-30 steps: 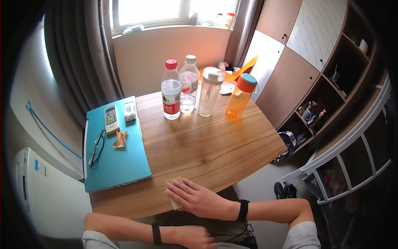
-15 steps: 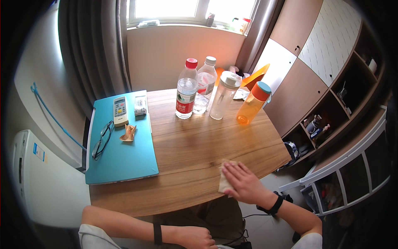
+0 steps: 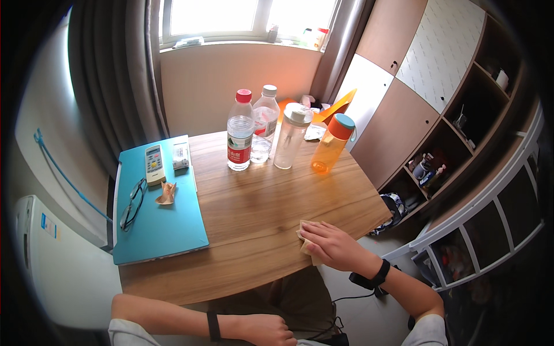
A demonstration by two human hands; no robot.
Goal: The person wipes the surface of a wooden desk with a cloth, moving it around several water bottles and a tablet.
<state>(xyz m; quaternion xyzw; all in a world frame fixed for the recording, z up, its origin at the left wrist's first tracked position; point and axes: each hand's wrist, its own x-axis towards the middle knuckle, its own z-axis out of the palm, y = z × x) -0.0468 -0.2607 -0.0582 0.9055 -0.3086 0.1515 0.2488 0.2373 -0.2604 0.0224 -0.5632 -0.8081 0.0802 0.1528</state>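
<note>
Right hand [image 3: 333,245], lower centre-right of the frame, pressed flat with fingers spread over a small beige cloth [image 3: 304,247] at the near right edge of the wooden table [image 3: 259,213] (cloth mostly hidden beneath the palm). Left hand [image 3: 266,330] at the bottom edge, loosely curled below the tabletop, holding nothing visible. Upper centre: red-capped water bottle [image 3: 239,132], clear bottles, orange bottle [image 3: 331,144]. Left: teal laptop [image 3: 167,225] carrying remote control [image 3: 153,164] and glasses [image 3: 133,203].
</note>
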